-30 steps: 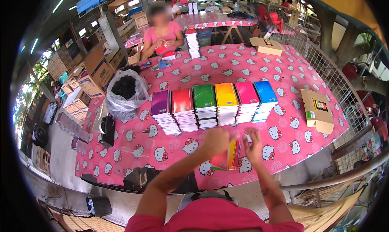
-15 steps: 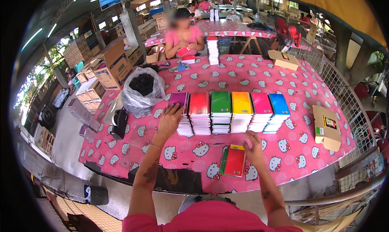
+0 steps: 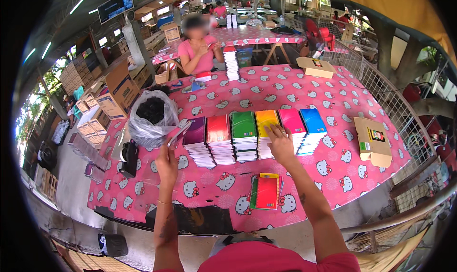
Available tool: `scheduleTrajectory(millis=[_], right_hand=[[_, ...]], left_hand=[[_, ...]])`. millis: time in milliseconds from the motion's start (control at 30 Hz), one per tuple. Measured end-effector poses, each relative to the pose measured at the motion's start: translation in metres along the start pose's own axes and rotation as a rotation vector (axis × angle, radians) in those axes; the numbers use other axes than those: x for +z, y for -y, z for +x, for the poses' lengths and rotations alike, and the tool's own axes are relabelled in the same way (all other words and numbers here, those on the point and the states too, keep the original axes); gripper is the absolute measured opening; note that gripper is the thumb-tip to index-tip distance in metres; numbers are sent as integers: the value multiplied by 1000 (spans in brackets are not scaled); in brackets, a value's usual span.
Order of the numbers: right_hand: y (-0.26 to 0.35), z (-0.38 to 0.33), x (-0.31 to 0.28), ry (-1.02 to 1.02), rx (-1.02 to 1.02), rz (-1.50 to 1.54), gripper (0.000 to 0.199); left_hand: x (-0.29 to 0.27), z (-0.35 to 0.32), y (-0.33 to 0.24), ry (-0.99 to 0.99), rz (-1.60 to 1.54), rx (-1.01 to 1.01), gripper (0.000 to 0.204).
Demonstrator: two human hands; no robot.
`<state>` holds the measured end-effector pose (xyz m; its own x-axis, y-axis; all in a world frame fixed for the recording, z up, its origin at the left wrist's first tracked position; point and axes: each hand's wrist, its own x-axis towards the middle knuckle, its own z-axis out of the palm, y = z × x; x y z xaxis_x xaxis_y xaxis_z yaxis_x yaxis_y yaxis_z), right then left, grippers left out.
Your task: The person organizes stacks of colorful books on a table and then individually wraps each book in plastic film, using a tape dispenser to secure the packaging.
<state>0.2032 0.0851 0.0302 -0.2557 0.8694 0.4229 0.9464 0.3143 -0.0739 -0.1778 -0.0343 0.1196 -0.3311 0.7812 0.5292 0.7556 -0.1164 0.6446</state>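
Spiral notebooks stand in a row of tall stacks: a purple stack (image 3: 194, 131), a red stack (image 3: 218, 129), a green stack (image 3: 243, 124), a yellow stack (image 3: 266, 118), a pink stack (image 3: 291, 119) and a blue stack (image 3: 312, 121). Left of the purple stack, my left hand (image 3: 166, 165) pinches a thin notebook (image 3: 179, 132), seen nearly edge-on; its cover colour is unclear. My right hand (image 3: 281, 144) lies on the yellow stack's top, fingers spread and holding nothing. Nearer me lies a small fanned pile of notebooks (image 3: 265, 193), a red one uppermost.
A plastic bag of black material (image 3: 153, 117) and a black tape dispenser (image 3: 129, 159) stand on the left. Flattened cardboard boxes (image 3: 372, 146) lie to the right. Across the pink patterned table (image 3: 214, 181), a co-worker (image 3: 200, 53) sits beside a tall notebook stack (image 3: 231, 65).
My left hand has left the purple stack's top, moving left with a notebook. My right hand has gone from the small pile up to the yellow stack. The view has shifted slightly.
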Motion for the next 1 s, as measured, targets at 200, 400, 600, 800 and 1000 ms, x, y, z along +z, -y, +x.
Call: scheduleTrajectory(millis=[200,400,600,800,1000], right_hand=[[-2,-11,-42,-48,-170,25,84],[17,-3,-57,-387,-203,272,20],[-16,-132,1,27,223,1606,38],[-11,-195,47,-234,1017,1360,48],[85,-174,9,164,1062,1546,47]], left_hand=[[-2,-14,5,2,6,136,25],[22,-47,-73,-122,-167,340,26],[54,-110,-82,2,-355,717,32],[135,-207,-45,578,-209,806,44],[174,-192,3,785,-476,-253,47]])
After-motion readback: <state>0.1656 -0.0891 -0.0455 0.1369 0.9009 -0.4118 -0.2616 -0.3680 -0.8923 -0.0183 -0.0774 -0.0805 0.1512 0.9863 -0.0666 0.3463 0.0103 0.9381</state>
